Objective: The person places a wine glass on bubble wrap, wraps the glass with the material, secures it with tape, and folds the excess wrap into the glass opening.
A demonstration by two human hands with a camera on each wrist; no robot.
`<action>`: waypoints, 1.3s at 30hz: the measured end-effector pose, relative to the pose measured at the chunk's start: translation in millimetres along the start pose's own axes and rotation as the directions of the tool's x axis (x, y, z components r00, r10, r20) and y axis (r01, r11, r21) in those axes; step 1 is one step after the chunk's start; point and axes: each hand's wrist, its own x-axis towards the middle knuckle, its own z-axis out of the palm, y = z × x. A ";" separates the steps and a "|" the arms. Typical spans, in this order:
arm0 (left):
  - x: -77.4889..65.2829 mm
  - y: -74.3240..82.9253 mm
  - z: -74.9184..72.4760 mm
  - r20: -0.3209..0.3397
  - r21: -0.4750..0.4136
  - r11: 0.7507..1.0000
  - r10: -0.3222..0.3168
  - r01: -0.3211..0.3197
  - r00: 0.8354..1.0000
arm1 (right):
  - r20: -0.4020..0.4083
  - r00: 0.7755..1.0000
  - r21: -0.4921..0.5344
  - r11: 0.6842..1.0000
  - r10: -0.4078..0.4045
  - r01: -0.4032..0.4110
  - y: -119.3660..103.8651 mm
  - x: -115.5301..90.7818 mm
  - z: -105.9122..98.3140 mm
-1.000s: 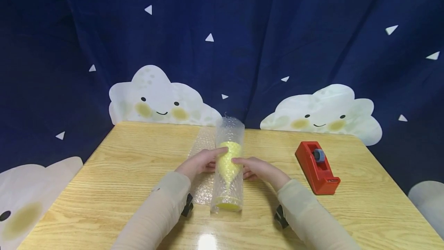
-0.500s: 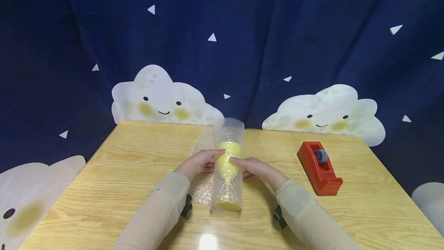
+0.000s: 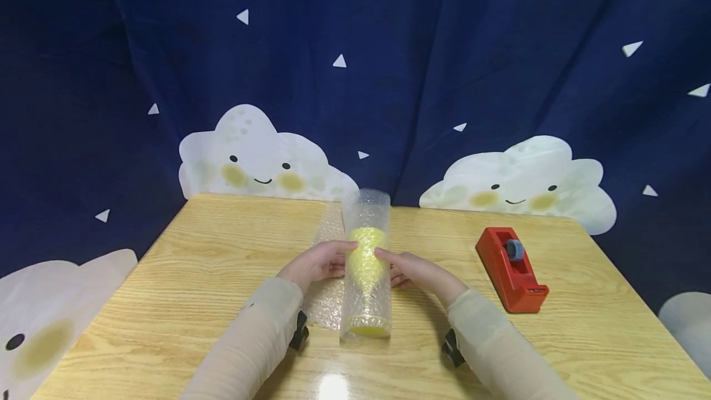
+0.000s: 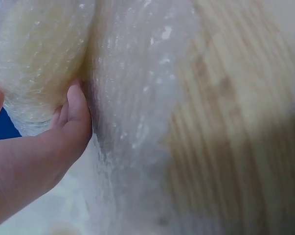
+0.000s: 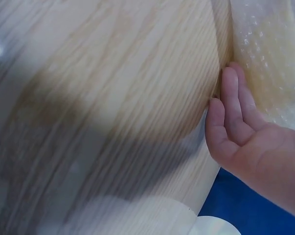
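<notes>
A yellow goblet-shaped thing, wide at the far end with a narrow stem and round foot, lies inside a roll of bubble wrap [image 3: 369, 208] in the middle of the table. On the roll's left side my left hand [image 3: 316, 262] holds it, thumb on top and fingers low against the side. My right hand [image 3: 420, 271] holds the right side the same way, its thumb on the wrap over the yellow part. In the right wrist view, the right hand's fingers [image 5: 230, 98] lie along the wrap near the tabletop. A flat tail of bubble wrap [image 3: 326, 301] extends from beneath the roll's left side.
A red tape dispenser [image 3: 511, 270] with a blue-grey roll [image 3: 514, 250] stands at the right on the wooden table [image 3: 233, 233]. Behind the table's far edge hangs a dark blue curtain [image 3: 300, 36] with clouds and white triangles.
The wrapped roll first shifts slightly left, then back a little to the right. Both hands stay at its sides, and the right thumb has moved slightly right.
</notes>
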 end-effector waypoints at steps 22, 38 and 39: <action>-14.2 6.8 3.2 -0.012 0.266 0.959 0.108 -0.101 0.994 | -0.052 0.998 0.005 1.000 0.024 -0.023 -3.4 0.8 4.5; -9.7 4.2 1.7 -0.012 0.137 0.988 0.079 -0.077 0.997 | 0.029 0.998 0.004 0.999 -0.050 0.050 -2.9 1.5 1.8; -9.8 4.3 1.5 -0.009 0.133 0.989 0.073 -0.071 0.997 | 0.027 0.998 0.006 0.999 -0.048 0.048 -3.3 1.8 2.3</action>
